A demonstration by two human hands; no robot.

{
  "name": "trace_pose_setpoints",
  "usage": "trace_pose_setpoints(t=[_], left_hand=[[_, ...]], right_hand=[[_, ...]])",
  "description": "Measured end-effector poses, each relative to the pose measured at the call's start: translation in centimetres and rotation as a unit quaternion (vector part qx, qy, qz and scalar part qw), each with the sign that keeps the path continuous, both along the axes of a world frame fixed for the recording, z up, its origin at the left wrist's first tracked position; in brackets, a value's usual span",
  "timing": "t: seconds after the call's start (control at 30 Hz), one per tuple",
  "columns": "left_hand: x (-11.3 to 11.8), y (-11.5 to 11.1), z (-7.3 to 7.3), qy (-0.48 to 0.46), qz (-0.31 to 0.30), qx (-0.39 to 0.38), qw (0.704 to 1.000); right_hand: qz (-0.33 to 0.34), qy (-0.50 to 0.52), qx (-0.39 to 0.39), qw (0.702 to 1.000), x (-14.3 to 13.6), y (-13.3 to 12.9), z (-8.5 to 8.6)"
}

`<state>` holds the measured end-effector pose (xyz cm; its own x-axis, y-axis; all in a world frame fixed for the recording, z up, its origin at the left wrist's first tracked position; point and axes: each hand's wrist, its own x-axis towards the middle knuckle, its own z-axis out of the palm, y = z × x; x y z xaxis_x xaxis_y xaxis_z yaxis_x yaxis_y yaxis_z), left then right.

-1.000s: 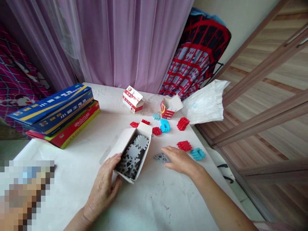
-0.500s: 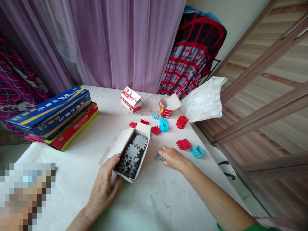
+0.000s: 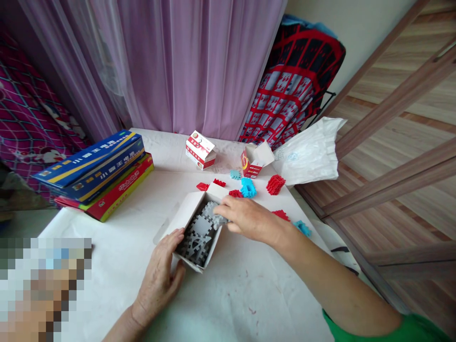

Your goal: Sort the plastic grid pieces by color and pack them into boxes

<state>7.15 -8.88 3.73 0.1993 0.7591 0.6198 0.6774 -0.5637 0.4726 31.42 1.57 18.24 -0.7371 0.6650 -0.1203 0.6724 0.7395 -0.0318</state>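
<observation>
My left hand (image 3: 162, 266) grips the near left corner of an open white cardboard box (image 3: 213, 249), fingers on its side wall and thumb at the near end. Inside lie several grey interlocking puzzle pieces (image 3: 200, 227) with notched edges. My right hand (image 3: 245, 216) pinches a small cluster of grey interlocking pieces (image 3: 220, 220) over the far right part of the box. Beyond that hand are red piece stacks (image 3: 275, 184) and a bright blue block of joined pieces (image 3: 248, 187). My right forearm partly covers another red stack (image 3: 281, 215) beside a light blue block (image 3: 302, 228).
Blue and red boxes (image 3: 96, 164) are stacked at the table's left. Two small red-and-white cartons, one closed (image 3: 200, 151) and one open (image 3: 253, 164), stand at the back. A white bag (image 3: 309, 152) hangs over the right edge. A pixelated patch covers the lower left.
My right hand has lifted the grey pieces off the table and carried them left to the box. My left hand still grips the box. The view has shifted slightly.
</observation>
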Motion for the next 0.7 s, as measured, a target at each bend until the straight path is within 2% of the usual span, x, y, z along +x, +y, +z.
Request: trace_pose_setpoints(t=[0.1,0.17,0.27,0.5,0.7], left_hand=[[0.0,0.0,0.0,0.002,0.001,0.002,1.000],[0.0,-0.1,-0.1,0.003,0.002,0.003,1.000],[-0.1,-0.1,-0.2,0.002,0.001,0.000,1.000],[-0.1,-0.1,-0.5,0.006,0.001,0.002,1.000],[-0.2,-0.1,-0.2,0.010,0.005,-0.001,1.000]], right_hand=[[0.053,-0.044,0.001,0.998,-3.3,0.7,-0.8],[0.071,-0.052,-0.001,0.996,-4.1,1.1,-1.6],[0.070,-0.046,-0.008,0.996,-4.0,1.5,-2.0],[0.040,-0.084,0.012,0.996,-3.0,2.4,-0.7],[0.027,-0.086,0.019,0.996,-2.5,3.7,-1.2]])
